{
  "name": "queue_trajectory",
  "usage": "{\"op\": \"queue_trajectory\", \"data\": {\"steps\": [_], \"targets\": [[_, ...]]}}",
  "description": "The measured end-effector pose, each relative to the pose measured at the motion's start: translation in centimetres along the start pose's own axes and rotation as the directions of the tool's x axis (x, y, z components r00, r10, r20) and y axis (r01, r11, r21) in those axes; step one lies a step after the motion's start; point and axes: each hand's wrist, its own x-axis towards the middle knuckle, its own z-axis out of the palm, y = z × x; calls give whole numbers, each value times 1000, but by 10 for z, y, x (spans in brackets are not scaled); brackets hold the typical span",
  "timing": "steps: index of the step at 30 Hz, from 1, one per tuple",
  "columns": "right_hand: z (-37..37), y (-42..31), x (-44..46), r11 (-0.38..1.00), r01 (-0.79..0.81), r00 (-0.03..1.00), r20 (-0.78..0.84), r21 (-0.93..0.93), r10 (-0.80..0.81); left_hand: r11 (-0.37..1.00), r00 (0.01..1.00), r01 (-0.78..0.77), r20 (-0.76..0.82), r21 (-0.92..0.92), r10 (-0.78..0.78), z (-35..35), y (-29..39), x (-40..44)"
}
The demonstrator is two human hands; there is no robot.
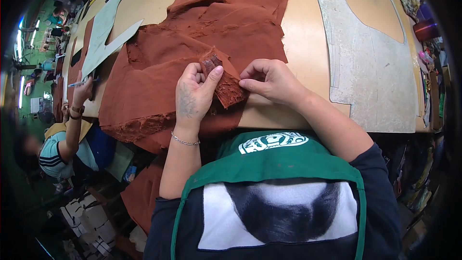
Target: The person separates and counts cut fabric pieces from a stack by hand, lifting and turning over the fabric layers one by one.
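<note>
A small stack of rust-red fabric pieces (230, 88) with frayed edges is gripped by my left hand (195, 91), its thumb pressed along the near side. On the stack's right edge, my right hand (274, 81) pinches the cloth between thumb and forefinger. Both hands are above a large spread of rust-red fabric (231, 31), layered and wrinkled, with ragged edges. Its near end hangs over the table's front edge. How many layers the small stack has, I cannot tell.
The wooden table (303, 24) carries a large grey pattern template (370, 82) at right and a pale template (103, 29) at left. At far left, a co-worker (67, 149) holds a pen over the table. Rolled cloth and bundles (426, 29) crowd the right side.
</note>
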Motion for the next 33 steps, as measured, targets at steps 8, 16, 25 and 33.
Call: {"op": "queue_trajectory", "data": {"steps": [8, 16, 25, 33], "targets": [[-3, 7, 1, 993, 1, 1000, 25, 121, -4, 1000, 1000, 5, 8, 19, -5, -1, 0, 1], [-1, 10, -1, 996, 91, 996, 1, -19, -91, 989, 997, -68, -21, 129, 71, 1, -4, -1], [-5, 19, 3, 973, 40, 997, 53, 226, -53, 975, 997, -73, -11, 208, 76, 0, -4, -1], [-7, 22, 4, 974, 3, 1000, 21, 225, -7, 981, 998, -63, 5, 184, 63, 1, -1, -2]]}}
